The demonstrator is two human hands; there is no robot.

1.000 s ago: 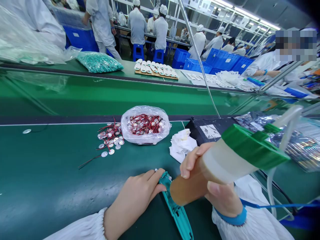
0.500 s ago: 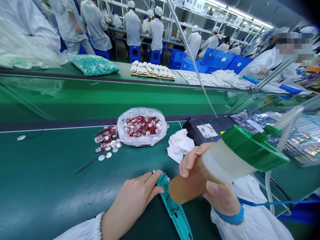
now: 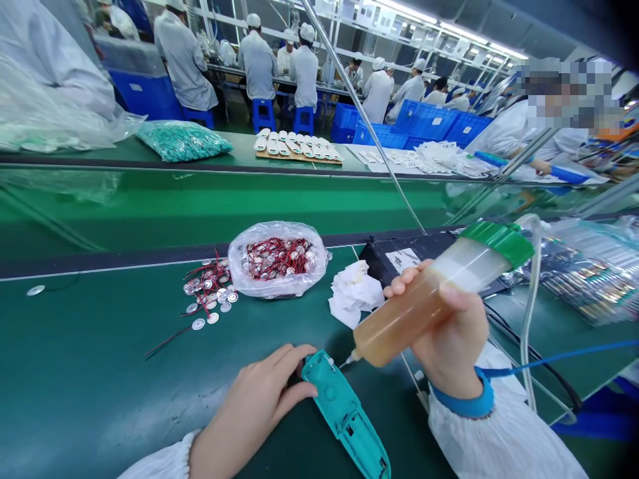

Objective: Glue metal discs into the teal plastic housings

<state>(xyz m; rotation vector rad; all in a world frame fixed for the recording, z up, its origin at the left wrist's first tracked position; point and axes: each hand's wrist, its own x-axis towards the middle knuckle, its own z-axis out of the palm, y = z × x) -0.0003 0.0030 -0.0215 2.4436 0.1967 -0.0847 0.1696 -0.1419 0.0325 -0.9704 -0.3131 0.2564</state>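
My left hand (image 3: 252, 402) grips the upper end of a teal plastic housing half (image 3: 335, 406) between thumb and fingers. The housing is hollow side up, with small ribs and openings inside. My right hand (image 3: 456, 336) is wrapped around a glue dispensing syringe (image 3: 394, 326). Brown fluid fills its lower part, and a green cap (image 3: 499, 241) with a clear hose closes the top. The syringe tilts down to the left, its thin needle tip close to the right edge of the housing's upper end. Whether the tip touches the housing I cannot tell.
A plastic-lined bowl (image 3: 237, 256) holds discs with red wires; a pile of similar discs (image 3: 212, 293) lies beside it. Right of it are crumpled white tissue (image 3: 355, 289), a black box (image 3: 382, 256) and bagged parts (image 3: 594, 279). A blue wrist-strap (image 3: 466, 404) cord trails right. Co-workers sit beyond.
The syringe has swung lower and turned so its needle tip shows beside the housing. The housing has tilted, showing more of its inside. My left hand keeps its hold.
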